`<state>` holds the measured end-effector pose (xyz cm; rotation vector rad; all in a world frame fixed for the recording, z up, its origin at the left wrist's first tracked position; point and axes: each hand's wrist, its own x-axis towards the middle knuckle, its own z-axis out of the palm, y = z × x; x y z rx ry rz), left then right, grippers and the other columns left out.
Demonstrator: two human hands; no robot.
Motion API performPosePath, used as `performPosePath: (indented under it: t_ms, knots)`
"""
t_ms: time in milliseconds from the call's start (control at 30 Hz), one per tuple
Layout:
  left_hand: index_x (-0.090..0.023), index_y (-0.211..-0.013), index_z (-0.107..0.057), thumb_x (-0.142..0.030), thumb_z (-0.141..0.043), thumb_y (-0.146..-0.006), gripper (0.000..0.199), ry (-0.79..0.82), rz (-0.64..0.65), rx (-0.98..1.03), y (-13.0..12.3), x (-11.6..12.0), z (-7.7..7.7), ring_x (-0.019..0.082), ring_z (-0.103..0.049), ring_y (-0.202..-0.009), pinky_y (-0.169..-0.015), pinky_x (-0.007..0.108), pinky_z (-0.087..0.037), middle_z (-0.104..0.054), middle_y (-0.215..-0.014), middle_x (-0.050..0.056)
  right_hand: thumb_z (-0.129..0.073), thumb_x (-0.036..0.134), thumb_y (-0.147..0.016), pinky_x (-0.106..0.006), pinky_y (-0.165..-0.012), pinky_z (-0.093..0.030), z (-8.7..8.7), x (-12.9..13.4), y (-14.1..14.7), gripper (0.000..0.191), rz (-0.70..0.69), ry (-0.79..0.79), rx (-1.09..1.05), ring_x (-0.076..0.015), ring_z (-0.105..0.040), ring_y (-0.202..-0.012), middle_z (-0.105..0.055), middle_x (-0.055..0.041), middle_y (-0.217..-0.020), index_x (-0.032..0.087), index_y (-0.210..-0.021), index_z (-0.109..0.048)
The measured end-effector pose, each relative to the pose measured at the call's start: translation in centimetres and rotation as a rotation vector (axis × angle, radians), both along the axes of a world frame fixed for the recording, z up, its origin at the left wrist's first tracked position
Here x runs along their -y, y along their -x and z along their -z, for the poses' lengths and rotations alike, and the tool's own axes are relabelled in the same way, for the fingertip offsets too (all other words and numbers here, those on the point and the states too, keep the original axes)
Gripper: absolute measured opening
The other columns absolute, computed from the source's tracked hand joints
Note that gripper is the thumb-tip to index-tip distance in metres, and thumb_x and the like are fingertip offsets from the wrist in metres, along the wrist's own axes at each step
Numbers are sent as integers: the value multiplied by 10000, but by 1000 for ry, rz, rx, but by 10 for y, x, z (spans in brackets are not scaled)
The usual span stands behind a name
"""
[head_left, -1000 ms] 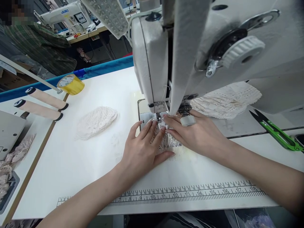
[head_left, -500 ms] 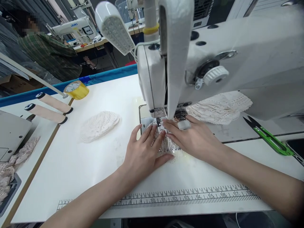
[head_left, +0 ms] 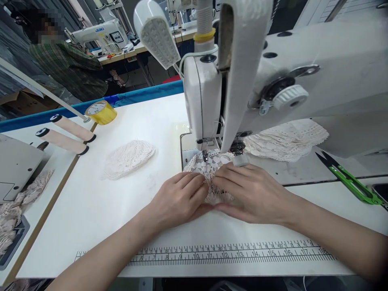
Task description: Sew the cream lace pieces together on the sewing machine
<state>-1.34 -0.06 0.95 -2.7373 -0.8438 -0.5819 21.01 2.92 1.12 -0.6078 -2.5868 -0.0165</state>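
Observation:
A piece of white lace fabric (head_left: 214, 161) lies under the presser foot (head_left: 205, 155) of the sewing machine (head_left: 201, 101). My left hand (head_left: 183, 196) has its fingers curled closed on the lace's near left part. On the near right part my right hand (head_left: 250, 192) is bent the same way, its fingers pinching the fabric. The two thumbs almost meet at the lace's front edge. Part of the fabric is hidden beneath both hands.
A lace stack (head_left: 130, 159) lies to the left, and a larger lace pile (head_left: 287, 139) sits behind the machine head. Green thread snips (head_left: 351, 180) rest at right. Yellow tape (head_left: 101, 113) and thread cones (head_left: 63, 141) stand at left. A person (head_left: 66, 68) sits across the room.
Both hands have drawn back toward me from the needle, and their flat fingers have curled onto the lace. More lace shows in front of the presser foot. The view has shifted slightly.

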Motion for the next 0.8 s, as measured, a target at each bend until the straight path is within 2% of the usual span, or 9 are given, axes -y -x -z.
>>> performPosePath:
  t_ms: [67, 100, 167, 233, 300, 367, 467, 567, 800]
  knots:
    - [-91, -972, -626, -148, -532, -915, 124, -45, -4, 19, 0, -1, 1, 199, -694, -933, -812, 310, -578, -730, -961, 114, -468, 563, -933, -361, -749, -485, 2, 0, 0, 499, 0, 26, 22, -230, -615, -890, -688, -124, -1007, 107, -1037, -643]
    - [-95, -976, -620, -98, -508, -912, 129, -48, -19, 38, -1, -1, 1, 186, -698, -912, -794, 295, -580, -733, -957, 106, -482, 543, -933, -366, -751, -486, 4, 0, 1, 490, 26, 15, 25, -234, -616, -891, -684, -133, -1033, 97, -1061, -638]
    - [-107, -994, -612, -83, -489, -919, 146, -14, -58, 90, -4, 0, 3, 159, -703, -867, -743, 262, -581, -738, -958, 87, -516, 369, -952, -351, -742, -486, 8, -2, 3, 331, 82, -48, 18, -220, -625, -882, -689, -131, -1066, 88, -1079, -639]
    - [-112, -1024, -613, -145, -512, -933, 141, 17, -101, 126, -8, 1, 3, 153, -705, -851, -709, 257, -584, -740, -988, 90, -512, 160, -941, -324, -742, -485, 11, -3, 5, 181, 96, -133, -7, -188, -638, -871, -712, -89, -1040, 112, -1028, -664]
    - [-94, -1094, -616, -234, -549, -931, 225, 5, -130, 111, -10, 3, 3, 193, -707, -910, -725, 302, -596, -728, -1070, 126, -498, 56, -923, -310, -782, -489, 11, -3, 6, 210, 62, -199, -44, -163, -649, -877, -735, -39, -964, 143, -938, -688]
    - [-78, -1156, -617, -265, -581, -912, 310, -12, -160, 57, -11, 5, 3, 251, -687, -1021, -778, 360, -600, -705, -1148, 147, -507, 50, -924, -307, -841, -495, 9, -2, 5, 226, 37, -228, -72, -153, -659, -894, -745, -17, -908, 158, -893, -703]
    - [-73, -1159, -640, -164, -576, -895, 286, -52, -160, -27, -10, 7, 5, 267, -657, -1111, -868, 386, -588, -705, -1152, 136, -534, 62, -919, -301, -859, -517, 5, 0, 4, 209, 19, -248, -66, -152, -675, -899, -753, -22, -915, 156, -905, -719]
    - [-59, -1143, -653, -115, -563, -891, 274, -85, -149, -61, -9, 9, 7, 247, -664, -1105, -933, 386, -570, -707, -1140, 142, -545, 61, -909, -299, -839, -545, 4, 0, 3, 204, 11, -251, -59, -153, -687, -887, -756, -26, -924, 154, -906, -726]
    - [-63, -1142, -657, -120, -560, -892, 274, -74, -160, -58, -9, 8, 7, 245, -661, -1109, -968, 418, -549, -707, -1145, 136, -483, 58, -932, -308, -842, -564, 6, -1, 3, 276, 31, -261, -32, -147, -690, -895, -757, -27, -943, 185, -914, -727]
